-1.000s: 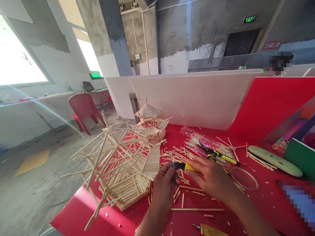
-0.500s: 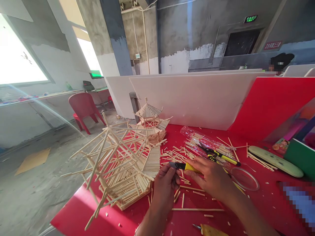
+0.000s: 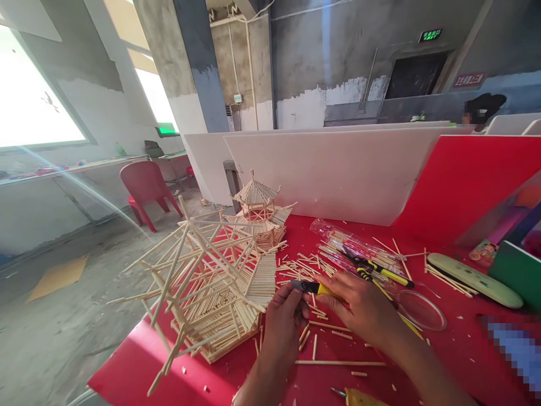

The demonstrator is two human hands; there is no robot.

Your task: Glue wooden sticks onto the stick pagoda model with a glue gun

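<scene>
My right hand (image 3: pixel 363 307) grips a yellow utility knife (image 3: pixel 315 288), its dark blade end pointing left. My left hand (image 3: pixel 283 321) is curled just below that blade end, fingertips pinched together on something too small to make out. Both hands hover over the red table (image 3: pixel 456 349), which is strewn with short wooden sticks (image 3: pixel 338 362). Directly left of my left hand lies a large tilted frame model of wooden sticks (image 3: pixel 207 282). A smaller finished stick pagoda (image 3: pixel 257 211) stands behind it.
A clear bag of sticks (image 3: pixel 346 245) with yellow-handled pliers (image 3: pixel 376 268) on it lies behind my right hand. A clear round lid (image 3: pixel 422 309), a pale green case (image 3: pixel 473 273) and a green box (image 3: pixel 515 276) sit at right. White and red partitions (image 3: pixel 338 169) wall the table's back. A yellow tool (image 3: pixel 363 397) lies near the front edge.
Both hands and the knife stay nearly where they were; the view has shifted only slightly.
</scene>
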